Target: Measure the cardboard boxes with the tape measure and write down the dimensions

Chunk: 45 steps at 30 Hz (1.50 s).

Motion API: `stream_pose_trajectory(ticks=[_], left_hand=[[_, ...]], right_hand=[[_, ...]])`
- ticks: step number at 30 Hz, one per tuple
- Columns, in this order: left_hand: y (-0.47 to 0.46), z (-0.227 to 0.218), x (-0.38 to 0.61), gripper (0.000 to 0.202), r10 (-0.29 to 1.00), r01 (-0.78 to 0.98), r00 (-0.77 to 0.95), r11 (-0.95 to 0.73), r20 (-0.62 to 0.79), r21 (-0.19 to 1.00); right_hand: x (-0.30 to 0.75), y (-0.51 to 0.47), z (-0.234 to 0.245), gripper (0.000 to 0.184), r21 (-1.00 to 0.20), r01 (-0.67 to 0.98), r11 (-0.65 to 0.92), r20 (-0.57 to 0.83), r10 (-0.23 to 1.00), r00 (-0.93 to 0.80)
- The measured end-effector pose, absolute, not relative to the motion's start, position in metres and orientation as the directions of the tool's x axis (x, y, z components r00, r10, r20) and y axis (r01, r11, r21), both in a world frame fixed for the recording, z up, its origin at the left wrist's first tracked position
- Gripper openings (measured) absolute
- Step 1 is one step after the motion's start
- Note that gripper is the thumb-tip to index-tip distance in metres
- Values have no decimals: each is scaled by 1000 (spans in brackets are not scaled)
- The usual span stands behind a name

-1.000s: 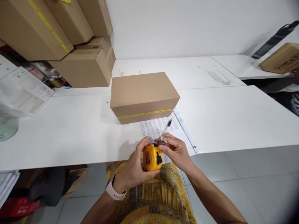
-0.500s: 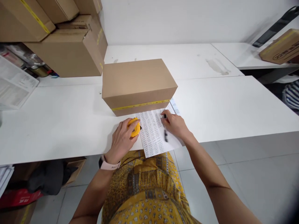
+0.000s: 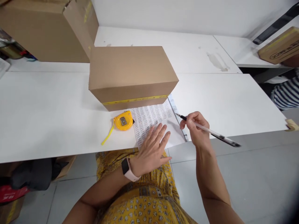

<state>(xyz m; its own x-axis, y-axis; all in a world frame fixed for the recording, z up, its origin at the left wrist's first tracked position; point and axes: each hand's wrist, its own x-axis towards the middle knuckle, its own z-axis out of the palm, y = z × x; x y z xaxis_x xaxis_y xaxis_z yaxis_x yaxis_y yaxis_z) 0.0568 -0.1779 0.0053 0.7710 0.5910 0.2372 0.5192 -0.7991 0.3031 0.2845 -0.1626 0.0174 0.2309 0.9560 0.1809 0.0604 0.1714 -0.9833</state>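
My left hand (image 3: 153, 149) lies flat with fingers spread on the lower part of a sheet of paper (image 3: 146, 119) covered in rows of small writing. Between the fingers of my right hand (image 3: 197, 129) is a pen (image 3: 219, 136), its dark tip pointing left just over the sheet's right edge. A yellow tape measure (image 3: 123, 120) rests on the table left of the paper, its strap trailing toward the front edge. Behind the sheet stands a closed cardboard box (image 3: 134, 70) with a yellow tape band, covering the sheet's far end.
Larger cardboard boxes (image 3: 49, 34) stand at the back left of the white table (image 3: 46, 115). Another box (image 3: 280, 46) is at the far right, near a person in a striped sleeve (image 3: 288, 93). Dark and red items lie beneath the table's left side.
My left hand has let go of the tape measure and moved right onto the paper. My right hand has lifted rightward with the pen, now in a writing grip.
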Motion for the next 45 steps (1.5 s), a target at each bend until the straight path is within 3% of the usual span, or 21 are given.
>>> stream_pose_trajectory(ticks=[3,7,10,17,22,27,32,37,45], left_hand=[[-175,-2,70,104,592,555,798,-794,110,250],[-167,-7,64,98,574,559,817,-812,56,168],[-165,-6,57,93,565,553,823,-820,61,144],[-169,-4,63,90,596,584,797,-801,94,134],[-170,-7,70,81,622,613,777,-783,100,107],[-170,-9,69,78,620,611,779,-784,95,111],[-170,-8,68,77,625,614,776,-779,84,128],[-169,-7,69,78,619,608,783,-784,71,126],[-169,-8,69,77,621,610,780,-782,78,128]], right_hand=[[276,-150,10,38,-988,71,138,151,962,229],[273,-136,5,47,-994,106,20,30,995,93],[269,-132,2,36,-982,172,-81,-65,993,96],[257,-128,-10,30,-980,194,-33,9,977,215],[258,-130,-11,30,-983,159,-91,-61,982,181],[256,-134,-7,32,-974,224,-43,0,982,191],[255,-134,-10,29,-985,166,-45,-12,980,198],[256,-134,-12,31,-970,241,-34,31,965,262],[254,-135,-5,27,-943,331,-8,65,976,208]])
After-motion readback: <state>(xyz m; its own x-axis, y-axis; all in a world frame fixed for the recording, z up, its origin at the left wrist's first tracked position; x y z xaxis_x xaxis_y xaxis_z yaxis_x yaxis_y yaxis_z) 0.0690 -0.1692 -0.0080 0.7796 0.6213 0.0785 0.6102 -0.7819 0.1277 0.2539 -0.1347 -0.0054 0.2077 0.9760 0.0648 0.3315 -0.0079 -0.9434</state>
